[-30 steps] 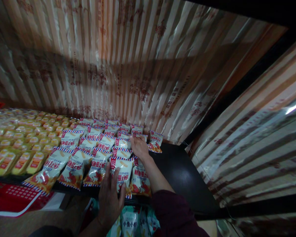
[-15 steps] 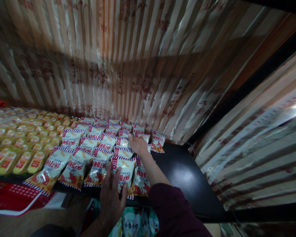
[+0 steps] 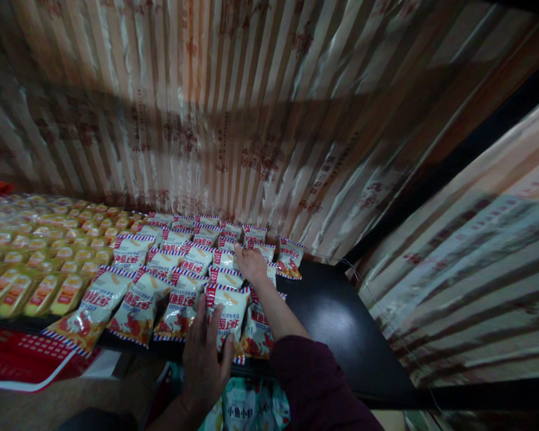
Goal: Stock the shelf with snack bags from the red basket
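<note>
While the left hand (image 3: 206,359) lies flat, fingers spread wide, on the front packet (image 3: 228,308) at the near edge of the black shelf (image 3: 332,317), the right hand (image 3: 250,263) reaches palm down into the far rows of white packets (image 3: 161,262); whether it grips one, I cannot tell. Each packet is glossy white with red-and-blue striped ends, red lettering and an orange picture. Yellow packets (image 3: 36,257) fill the left.
</note>
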`<act>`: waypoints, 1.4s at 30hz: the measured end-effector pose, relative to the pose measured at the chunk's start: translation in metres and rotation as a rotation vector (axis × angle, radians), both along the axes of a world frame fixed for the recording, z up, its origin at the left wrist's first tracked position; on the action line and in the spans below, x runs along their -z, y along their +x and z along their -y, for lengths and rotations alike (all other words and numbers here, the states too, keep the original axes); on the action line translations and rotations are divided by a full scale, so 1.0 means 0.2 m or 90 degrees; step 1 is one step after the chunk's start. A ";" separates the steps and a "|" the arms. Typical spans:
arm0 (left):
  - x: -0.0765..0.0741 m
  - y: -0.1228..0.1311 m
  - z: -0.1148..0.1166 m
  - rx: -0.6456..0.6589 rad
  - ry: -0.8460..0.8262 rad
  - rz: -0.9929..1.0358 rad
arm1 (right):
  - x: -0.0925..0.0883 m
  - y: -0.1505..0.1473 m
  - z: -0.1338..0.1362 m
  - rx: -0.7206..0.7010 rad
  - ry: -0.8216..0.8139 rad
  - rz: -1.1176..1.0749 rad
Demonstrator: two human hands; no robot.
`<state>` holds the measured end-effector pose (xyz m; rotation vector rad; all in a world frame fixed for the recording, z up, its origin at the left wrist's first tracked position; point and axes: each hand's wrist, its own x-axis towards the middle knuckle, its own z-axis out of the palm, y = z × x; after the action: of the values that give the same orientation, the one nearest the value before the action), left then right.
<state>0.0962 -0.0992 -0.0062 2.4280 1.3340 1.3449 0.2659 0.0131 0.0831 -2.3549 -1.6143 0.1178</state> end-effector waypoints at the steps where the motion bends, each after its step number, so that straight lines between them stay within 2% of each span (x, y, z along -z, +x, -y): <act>1: 0.00 0.00 0.00 0.000 0.001 0.000 | 0.01 0.00 0.00 0.001 0.008 0.001; 11: -0.02 0.02 -0.02 0.007 -0.018 -0.005 | 0.02 0.00 0.00 -0.010 0.075 0.010; 19: -0.02 0.05 -0.06 0.001 -0.003 0.011 | 0.02 0.02 -0.03 -0.015 0.091 0.014; 30: 0.00 0.08 -0.07 -0.007 -0.002 0.004 | 0.00 0.07 -0.02 -0.076 0.109 -0.001; 33: 0.01 0.08 -0.07 -0.016 0.006 0.018 | -0.01 0.10 0.05 -0.101 0.163 -0.012; 36: 0.02 0.07 -0.07 -0.011 0.021 0.031 | 0.01 0.15 0.17 -0.084 0.313 -0.056; 39: 0.03 0.06 -0.06 0.005 0.031 0.024 | 0.06 0.21 0.37 0.013 0.447 -0.091; 42: 0.03 0.05 -0.06 0.019 0.038 0.016 | 0.17 0.24 0.59 0.138 0.488 -0.127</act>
<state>0.1067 -0.0872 -0.0131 2.4500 1.2642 1.4231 0.3134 -0.1042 0.0491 -1.8207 -1.0388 -0.2596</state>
